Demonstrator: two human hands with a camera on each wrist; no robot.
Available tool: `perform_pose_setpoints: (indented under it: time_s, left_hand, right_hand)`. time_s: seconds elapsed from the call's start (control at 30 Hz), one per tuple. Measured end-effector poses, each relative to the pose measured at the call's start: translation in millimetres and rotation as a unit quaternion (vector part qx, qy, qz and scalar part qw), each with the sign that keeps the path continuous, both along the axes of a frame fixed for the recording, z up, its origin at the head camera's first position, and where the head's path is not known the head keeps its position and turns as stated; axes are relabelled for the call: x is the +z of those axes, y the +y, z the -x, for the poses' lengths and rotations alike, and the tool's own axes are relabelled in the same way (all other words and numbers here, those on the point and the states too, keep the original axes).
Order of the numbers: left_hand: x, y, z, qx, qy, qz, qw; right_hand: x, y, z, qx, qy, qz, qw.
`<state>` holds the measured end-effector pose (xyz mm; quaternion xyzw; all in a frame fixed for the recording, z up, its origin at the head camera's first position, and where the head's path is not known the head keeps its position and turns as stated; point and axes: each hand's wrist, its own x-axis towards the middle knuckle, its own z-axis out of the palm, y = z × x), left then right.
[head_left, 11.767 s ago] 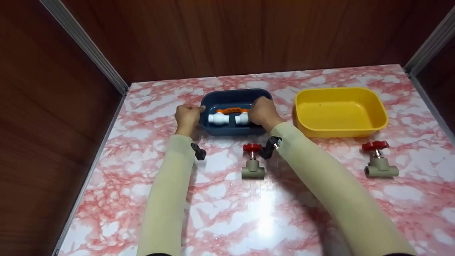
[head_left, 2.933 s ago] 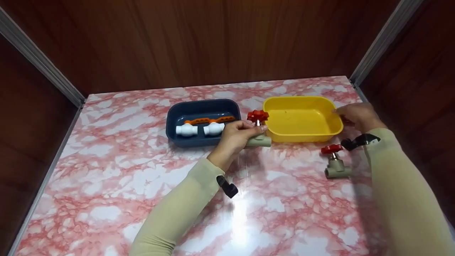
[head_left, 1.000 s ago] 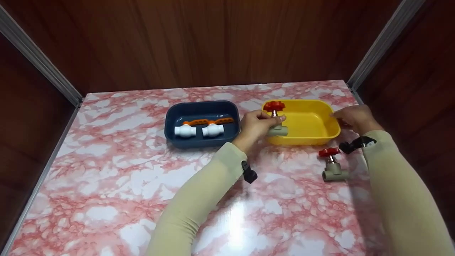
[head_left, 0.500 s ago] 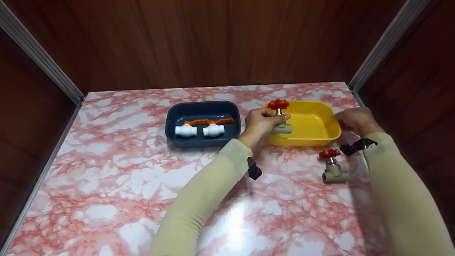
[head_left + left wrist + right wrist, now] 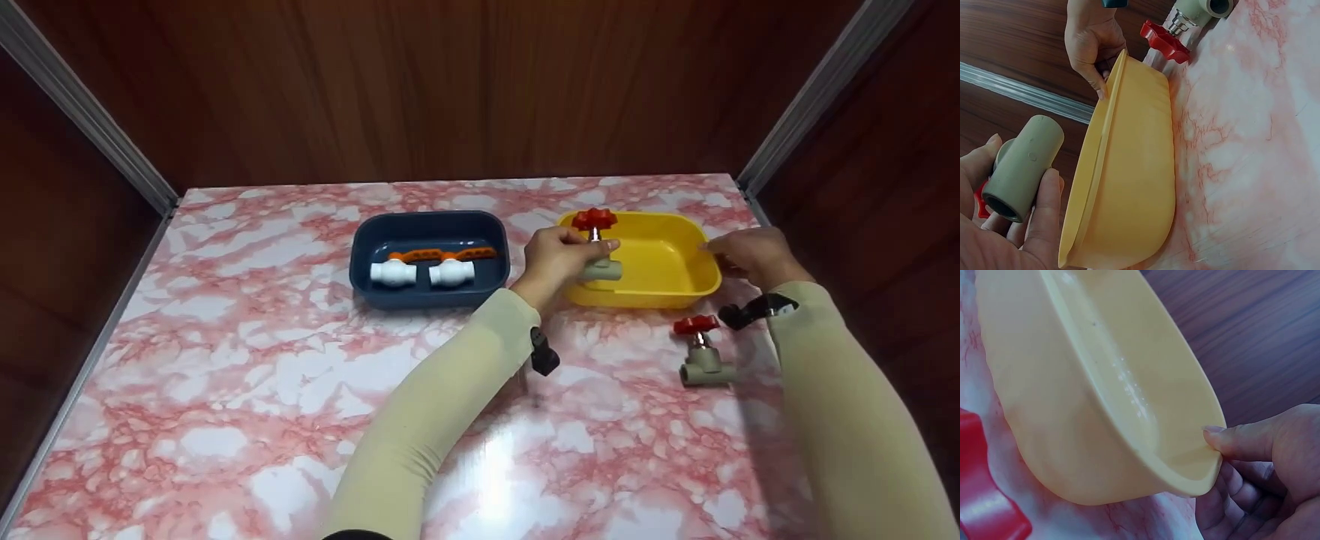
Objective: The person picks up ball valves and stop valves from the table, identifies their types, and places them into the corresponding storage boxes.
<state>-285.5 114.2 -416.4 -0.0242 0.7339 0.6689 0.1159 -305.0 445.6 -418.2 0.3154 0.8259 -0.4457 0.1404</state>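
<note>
My left hand (image 5: 556,262) grips a grey-green stop valve (image 5: 602,269) with a red handwheel, holding it over the left part of the yellow basin (image 5: 660,298). In the left wrist view the valve's pipe body (image 5: 1026,166) lies between thumb and fingers, above the basin's rim. My right hand (image 5: 754,253) pinches the basin's right rim, thumb inside and fingers outside, as the right wrist view shows. A second stop valve (image 5: 705,364) of the same kind stands on the table in front of the basin, near my right wrist.
Left of the yellow basin stands a dark blue basin (image 5: 427,298). Inside it lie two white ball valves (image 5: 393,273) with orange handles. The table (image 5: 225,360) has a pink marbled top, with dark wood panels (image 5: 450,90) at its back and sides.
Earlier both hands were at the blue basin. Since then the left hand has picked up the nearer stop valve and carried it right, over the yellow basin; the right hand has taken that basin's rim.
</note>
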Motion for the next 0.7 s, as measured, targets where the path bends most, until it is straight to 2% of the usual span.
perform_pose_setpoints:
  time_s: [0.4,0.7]
  left_hand:
    - [-1.7,2.8,0.8,0.006,0.003,-0.005,1.0000]
    - [0.5,5.1,0.9,0.006,-0.020,-0.025,0.9995]
  right_hand:
    - [1.0,0.8,-3.4,0.001,-0.004,0.001,1.0000]
    - [1.2,1.4,-1.3,-0.001,-0.002,0.003,1.0000]
